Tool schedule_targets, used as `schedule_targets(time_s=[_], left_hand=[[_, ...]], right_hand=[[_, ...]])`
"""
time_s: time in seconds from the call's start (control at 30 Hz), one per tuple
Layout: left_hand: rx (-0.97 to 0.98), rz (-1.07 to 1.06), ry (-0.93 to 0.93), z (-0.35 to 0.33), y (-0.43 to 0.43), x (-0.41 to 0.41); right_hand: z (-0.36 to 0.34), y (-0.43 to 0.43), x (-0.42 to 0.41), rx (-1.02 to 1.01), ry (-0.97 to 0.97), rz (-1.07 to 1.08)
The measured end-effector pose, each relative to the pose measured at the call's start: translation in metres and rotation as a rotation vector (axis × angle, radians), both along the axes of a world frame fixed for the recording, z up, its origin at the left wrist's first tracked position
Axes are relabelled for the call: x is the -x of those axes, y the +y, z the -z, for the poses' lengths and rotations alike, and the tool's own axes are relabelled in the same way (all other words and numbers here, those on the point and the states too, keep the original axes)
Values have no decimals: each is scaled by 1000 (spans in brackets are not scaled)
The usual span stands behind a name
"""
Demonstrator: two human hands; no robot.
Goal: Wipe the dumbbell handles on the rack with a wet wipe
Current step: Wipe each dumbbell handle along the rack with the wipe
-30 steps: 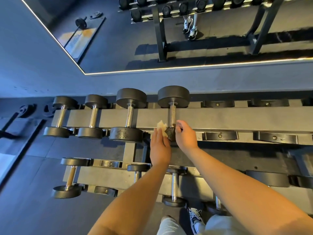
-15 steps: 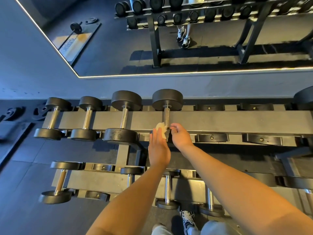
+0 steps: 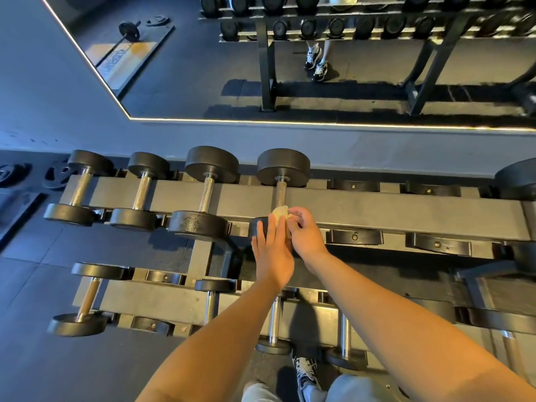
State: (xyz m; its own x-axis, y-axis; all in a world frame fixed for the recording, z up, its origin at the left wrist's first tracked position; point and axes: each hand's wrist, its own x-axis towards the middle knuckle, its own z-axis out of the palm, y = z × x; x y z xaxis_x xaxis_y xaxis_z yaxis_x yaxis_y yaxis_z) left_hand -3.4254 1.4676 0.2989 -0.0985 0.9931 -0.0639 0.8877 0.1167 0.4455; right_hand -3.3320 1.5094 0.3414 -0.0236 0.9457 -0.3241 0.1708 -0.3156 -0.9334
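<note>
The dumbbell handle (image 3: 280,192) I am wiping belongs to the fourth dumbbell from the left on the top tier of the rack (image 3: 391,211), and it lies near-to-far across the rail. The wet wipe (image 3: 280,212) sits bunched at the handle's near end, where the bar meets the near head (image 3: 256,227). My right grip (image 3: 306,235) pinches the wipe with curled fingers, so I can steer it round the bar. My left grip (image 3: 271,253) is spread flat, fingers straight over the near head and tips against the wipe; I judge this braces the weight against rolling. Three more dumbbells (image 3: 206,195) lie to the left and black cradles (image 3: 353,236) to the right. A mirror (image 3: 348,94) hangs on the far wall.
</note>
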Motion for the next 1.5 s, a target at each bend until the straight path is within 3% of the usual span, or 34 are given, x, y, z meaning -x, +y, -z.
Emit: schedule_targets(time_s=[0.1, 0.27, 0.37, 0.43, 0.53, 0.6, 0.73, 0.87, 1.0, 1.13, 1.23, 1.5], left_hand=[[-64, 21, -100, 1, 2, 9], [-26, -112, -559, -20, -3, 25], [-73, -212, -683, -29, 6, 19], [-33, -231, -610, -26, 14, 15], [31, -187, -344, -14, 15, 13], [19, -164, -265, -9, 12, 13], [5, -197, -265, -8, 14, 16], [-24, -179, -256, -17, 28, 20], [2, -98, -184, -33, 46, 31], [69, -59, -319, -36, 69, 29], [147, -8, -337, -37, 90, 28], [226, -203, -248, -37, 145, 38]], right_hand=[[9, -2, -1, -90, -62, 51], [25, 3, 18, -156, -159, -26], [29, 6, 22, -166, -184, -44], [30, 4, 15, -126, -83, 36], [40, -1, -5, -117, -175, 127], [46, -1, -16, -53, -190, 195], [46, 1, -13, -40, -168, 207], [27, 12, 8, -213, -149, -19], [21, 38, 6, -80, -14, 79], [19, 57, 8, -83, 10, 55], [24, 75, 15, -38, 43, 172], [45, 100, 25, 100, -3, 182]])
